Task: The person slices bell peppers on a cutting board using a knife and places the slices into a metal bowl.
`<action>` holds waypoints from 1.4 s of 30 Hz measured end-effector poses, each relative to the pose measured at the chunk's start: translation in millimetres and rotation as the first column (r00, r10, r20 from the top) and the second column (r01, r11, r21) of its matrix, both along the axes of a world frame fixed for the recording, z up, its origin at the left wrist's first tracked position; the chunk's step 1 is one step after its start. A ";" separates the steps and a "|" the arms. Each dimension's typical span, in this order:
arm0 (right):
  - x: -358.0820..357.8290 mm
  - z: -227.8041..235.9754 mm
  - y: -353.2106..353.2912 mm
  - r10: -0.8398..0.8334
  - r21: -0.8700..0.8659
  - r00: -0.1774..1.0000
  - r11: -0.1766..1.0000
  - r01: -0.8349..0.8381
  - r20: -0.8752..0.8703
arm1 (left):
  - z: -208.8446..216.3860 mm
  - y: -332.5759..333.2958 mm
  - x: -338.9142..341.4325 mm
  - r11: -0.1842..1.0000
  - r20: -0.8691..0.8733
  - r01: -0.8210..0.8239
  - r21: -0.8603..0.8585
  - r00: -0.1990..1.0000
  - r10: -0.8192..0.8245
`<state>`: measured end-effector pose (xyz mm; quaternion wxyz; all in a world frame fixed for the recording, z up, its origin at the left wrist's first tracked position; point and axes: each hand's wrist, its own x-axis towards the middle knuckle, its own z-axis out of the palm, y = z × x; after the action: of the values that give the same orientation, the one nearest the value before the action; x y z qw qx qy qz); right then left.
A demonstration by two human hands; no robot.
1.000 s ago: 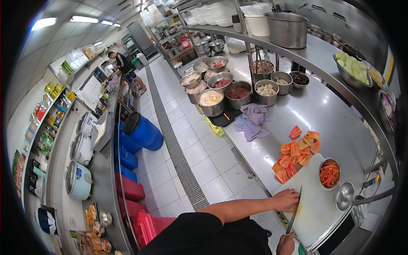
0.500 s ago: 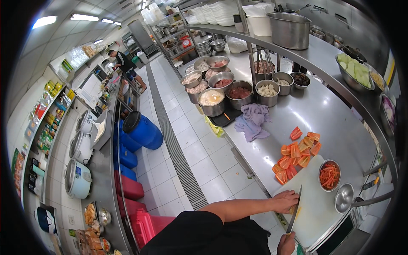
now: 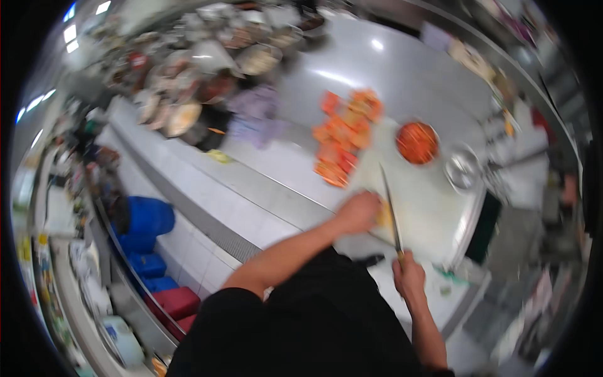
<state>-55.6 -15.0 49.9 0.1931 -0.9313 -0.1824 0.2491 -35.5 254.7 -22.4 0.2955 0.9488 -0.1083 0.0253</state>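
In my right hand (image 3: 409, 274) is the handle of a long knife (image 3: 391, 207), its blade pointing away over a pale cutting board (image 3: 433, 210). My left hand (image 3: 360, 212) rests at the board's left edge, fingers curled against a yellow-orange piece of bell pepper (image 3: 384, 217) just left of the blade. Motion blur hides the exact fingertip contact. A heap of red-orange pepper pieces (image 3: 342, 135) lies beyond my left hand, partly beside the board. Thin red strips (image 3: 417, 142) fill a round metal bowl at the board's far side.
To the right of the strips stands a small metal bowl (image 3: 463, 168). A crumpled lavender cloth (image 3: 254, 113) lies left of the peppers, near several food-filled metal bowls, including one with pale pieces (image 3: 259, 60). Blue barrels (image 3: 151, 215) stand across the aisle.
The view has swung right and down, blurring the picture and bringing the board nearer the middle. My right hand still holds the knife, and my left stays beside its blade.
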 end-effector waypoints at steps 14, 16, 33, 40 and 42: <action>-44.4 48.5 -23.7 -0.009 0.011 0.998 1.000 0.010 -0.062 | 41.6 -1.8 -1.2 0.999 -0.099 -0.031 0.020 0.995 0.032; -48.4 52.5 -27.8 0.004 0.006 0.998 1.000 -0.004 -0.059 | 42.3 -3.7 -2.9 0.997 -0.108 -0.062 0.040 0.992 0.066; -21.7 52.1 -9.0 0.032 0.011 0.995 0.999 -0.031 -0.099 | 36.1 -8.8 -4.7 0.990 -0.079 -0.120 0.070 0.989 0.125; -19.7 -1.4 -5.9 -0.020 0.075 1.000 0.997 0.019 0.020 | 37.2 -14.6 -2.5 0.994 -0.065 -0.094 0.058 0.993 0.098; -1.4 -1.5 10.6 0.008 0.122 0.998 0.992 -0.015 0.058 | 37.6 -13.8 -3.8 0.994 -0.065 -0.092 0.063 0.993 0.096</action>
<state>-57.0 -4.4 48.4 0.2428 -0.9235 -0.2083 0.2116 -39.4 240.9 15.3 0.2689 0.9616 -0.0540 0.0036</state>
